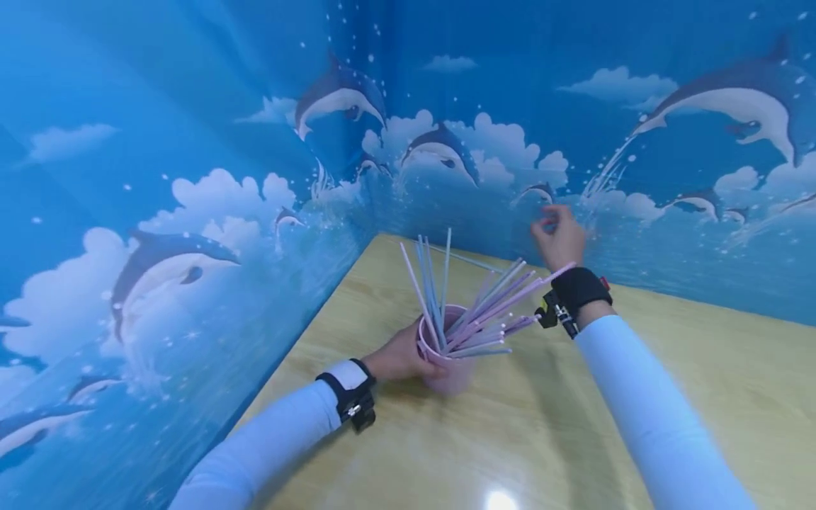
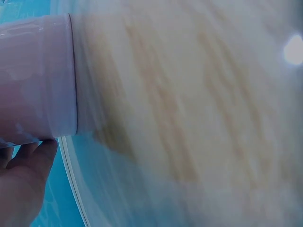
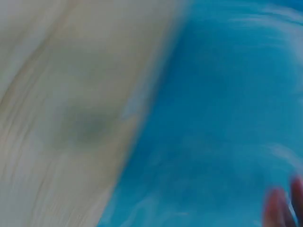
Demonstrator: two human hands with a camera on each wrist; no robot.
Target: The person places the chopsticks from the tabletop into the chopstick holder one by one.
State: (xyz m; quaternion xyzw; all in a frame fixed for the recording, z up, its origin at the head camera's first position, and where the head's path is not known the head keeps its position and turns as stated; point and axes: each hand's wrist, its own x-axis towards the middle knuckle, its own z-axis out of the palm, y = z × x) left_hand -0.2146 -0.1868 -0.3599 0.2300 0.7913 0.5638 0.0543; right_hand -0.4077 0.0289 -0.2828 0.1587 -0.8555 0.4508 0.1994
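My left hand (image 1: pixel 398 355) grips a pink cup (image 1: pixel 449 377), which leans to the right above the wooden table. Pink, purple and pale blue straws (image 1: pixel 440 290) fan out of its mouth, most of them toward the right. The left wrist view shows the cup's smooth side (image 2: pixel 35 80) and lower end, with fingers beneath it. Near the back wall, my right hand (image 1: pixel 562 239) is raised with thumb and fingers loosely bent; I see nothing between them. Only blurred fingertips (image 3: pixel 279 208) of it appear in the right wrist view.
A pale blue straw (image 1: pixel 468 260) lies on the table (image 1: pixel 676 368) behind the cup, near the back edge. Blue dolphin-printed sheets (image 1: pixel 484 212) stand along the table's left and back sides and meet at a corner. A bright light reflection shows at the front.
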